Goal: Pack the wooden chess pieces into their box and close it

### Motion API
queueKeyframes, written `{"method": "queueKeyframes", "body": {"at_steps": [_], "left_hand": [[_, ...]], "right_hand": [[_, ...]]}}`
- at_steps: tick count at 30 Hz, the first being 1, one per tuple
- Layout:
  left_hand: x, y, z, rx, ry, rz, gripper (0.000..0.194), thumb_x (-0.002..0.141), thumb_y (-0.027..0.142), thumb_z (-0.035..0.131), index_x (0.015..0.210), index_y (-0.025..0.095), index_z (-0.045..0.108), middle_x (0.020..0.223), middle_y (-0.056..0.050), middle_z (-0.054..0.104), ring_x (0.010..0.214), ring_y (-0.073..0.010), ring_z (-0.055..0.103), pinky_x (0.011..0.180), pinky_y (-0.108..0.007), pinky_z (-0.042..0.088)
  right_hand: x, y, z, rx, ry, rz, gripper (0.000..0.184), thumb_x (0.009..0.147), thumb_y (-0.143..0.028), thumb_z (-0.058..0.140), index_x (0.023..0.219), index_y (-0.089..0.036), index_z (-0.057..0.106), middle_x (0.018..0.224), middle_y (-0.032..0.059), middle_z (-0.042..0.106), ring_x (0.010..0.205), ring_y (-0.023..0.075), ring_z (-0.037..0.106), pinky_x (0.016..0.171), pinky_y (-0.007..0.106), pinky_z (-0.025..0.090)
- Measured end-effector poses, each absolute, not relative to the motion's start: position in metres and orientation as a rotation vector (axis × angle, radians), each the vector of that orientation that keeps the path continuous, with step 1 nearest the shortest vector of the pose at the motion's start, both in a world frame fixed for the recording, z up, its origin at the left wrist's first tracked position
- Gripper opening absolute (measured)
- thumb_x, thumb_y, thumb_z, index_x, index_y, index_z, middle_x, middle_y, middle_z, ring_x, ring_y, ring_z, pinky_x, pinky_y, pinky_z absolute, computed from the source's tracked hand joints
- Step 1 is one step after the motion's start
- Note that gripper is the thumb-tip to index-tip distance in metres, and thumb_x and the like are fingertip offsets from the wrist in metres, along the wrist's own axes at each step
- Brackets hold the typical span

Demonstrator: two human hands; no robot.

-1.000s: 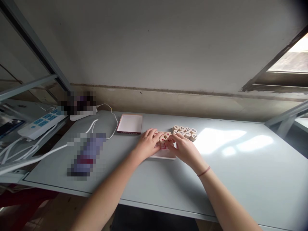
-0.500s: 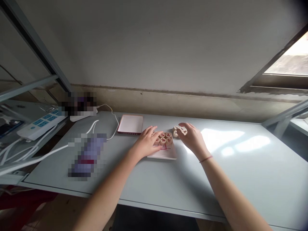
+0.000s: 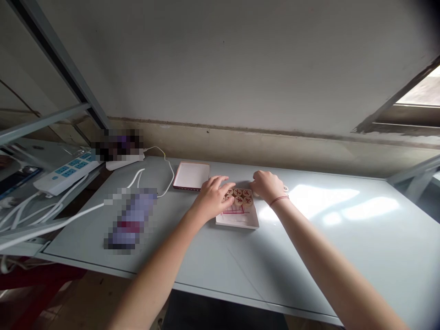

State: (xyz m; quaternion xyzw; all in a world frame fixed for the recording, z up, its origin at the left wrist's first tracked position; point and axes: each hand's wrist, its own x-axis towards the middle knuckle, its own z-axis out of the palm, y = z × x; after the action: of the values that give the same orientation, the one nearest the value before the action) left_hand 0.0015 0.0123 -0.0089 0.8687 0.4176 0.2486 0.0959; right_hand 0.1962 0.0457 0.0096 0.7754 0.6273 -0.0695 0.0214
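Loosely spread, the left hand is laid at ten o'clock on the box — seemingly to steady pieces; at two, the right hand is curled — its hold hidden.

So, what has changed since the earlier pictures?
The right hand has moved from the white box rightward, toward the wall, now hiding most dark-lettered pieces; its grip is hidden. The left hand stays at the red-lettered pieces, and the open tray stays put.

A power strip lies beyond the desk's left edge. A blurred purplish object rests near that edge, a white cable curving behind it.
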Motion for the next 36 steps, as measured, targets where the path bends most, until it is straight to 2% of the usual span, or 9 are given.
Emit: {"method": "queueKeyframes", "body": {"at_steps": [4,9,12,16,21,24,29,34,36], "left_hand": [[0.004,0.012,-0.004,2.415,1.214,0.922,0.036,0.087,0.026,0.056,0.123,0.02,0.055,0.12,-0.009,0.058,0.114,-0.0233,0.053,0.099,-0.037,0.045],[0.01,0.006,0.002,2.243,0.992,0.931,0.025,0.088,0.024,0.056,0.113,0.023,0.06,0.112,-0.004,0.062,0.097,-0.0158,0.062,0.085,-0.027,0.052],[0.01,-0.001,0.003,2.245,0.914,0.908,0.023,0.086,0.023,0.059,0.11,0.023,0.061,0.11,-0.003,0.063,0.094,-0.0157,0.063,0.084,-0.028,0.052],[0.001,-0.007,0.001,2.251,0.949,0.909,0.027,0.084,0.018,0.059,0.11,0.024,0.059,0.107,-0.003,0.06,0.092,-0.0149,0.062,0.082,-0.027,0.052],[-0.019,-0.005,-0.004,2.275,1.037,0.929,0.006,0.081,0.017,0.058,0.087,0.02,0.059,0.097,-0.002,0.059,0.086,-0.0132,0.061,0.083,-0.027,0.049],[-0.027,-0.002,-0.003,2.365,0.973,0.83,0.005,0.079,0.017,0.06,0.081,0.02,0.057,0.089,-0.001,0.062,0.087,-0.0145,0.059,0.082,-0.027,0.048],[-0.026,-0.001,-0.004,2.427,0.914,0.691,0.006,0.076,0.016,0.061,0.079,0.021,0.059,0.088,0.0,0.066,0.087,-0.0156,0.06,0.081,-0.027,0.047],[-0.021,-0.001,-0.011,2.477,0.948,0.562,0.017,0.08,0.015,0.058,0.093,0.022,0.065,0.097,-0.001,0.07,0.089,-0.0169,0.061,0.086,-0.03,0.045],[-0.02,-0.002,-0.012,2.514,0.984,0.52,0.014,0.08,0.017,0.059,0.091,0.023,0.066,0.095,-0.001,0.071,0.089,-0.0179,0.059,0.087,-0.033,0.043]], "right_hand": [[0.189,0.025,0.013,2.54,2.386,-0.361,0.026,0.083,-0.034,0.051,0.096,-0.02,0.068,0.091,0.0103,0.07,0.082,0.0245,0.066,0.071,0.033,0.046],[0.18,-0.017,0.017,2.39,2.638,-1.741,0.045,0.074,-0.055,0.063,0.097,-0.016,0.067,0.09,0.0098,0.071,0.076,0.0206,0.066,0.062,0.03,0.053],[0.176,-0.033,0.02,2.455,2.469,-2.075,0.049,0.068,-0.058,0.068,0.092,-0.015,0.067,0.085,0.0101,0.071,0.071,0.0194,0.065,0.061,0.03,0.054],[0.176,-0.04,0.02,2.465,2.398,-2.206,0.047,0.068,-0.057,0.069,0.09,-0.015,0.066,0.086,0.0097,0.071,0.071,0.0182,0.066,0.063,0.03,0.055],[0.187,-0.04,0.011,2.616,2.294,-2.272,0.046,0.068,-0.055,0.07,0.09,-0.015,0.065,0.088,0.0102,0.07,0.068,0.0169,0.066,0.062,0.03,0.054],[0.191,-0.039,0.009,2.62,2.275,-2.291,0.046,0.068,-0.054,0.07,0.091,-0.015,0.064,0.089,0.0103,0.069,0.067,0.016,0.065,0.062,0.03,0.055],[0.187,-0.042,0.013,2.535,2.316,-2.253,0.043,0.073,-0.053,0.067,0.092,-0.015,0.063,0.087,0.0091,0.068,0.07,0.0163,0.065,0.064,0.03,0.055],[0.182,-0.044,0.014,2.497,2.391,-2.153,0.043,0.074,-0.055,0.064,0.092,-0.016,0.063,0.085,0.0089,0.068,0.071,0.0174,0.065,0.06,0.03,0.055],[0.181,-0.044,0.012,2.485,2.399,-2.166,0.044,0.073,-0.055,0.065,0.092,-0.016,0.063,0.083,0.0085,0.068,0.07,0.0174,0.065,0.058,0.029,0.054]]}}
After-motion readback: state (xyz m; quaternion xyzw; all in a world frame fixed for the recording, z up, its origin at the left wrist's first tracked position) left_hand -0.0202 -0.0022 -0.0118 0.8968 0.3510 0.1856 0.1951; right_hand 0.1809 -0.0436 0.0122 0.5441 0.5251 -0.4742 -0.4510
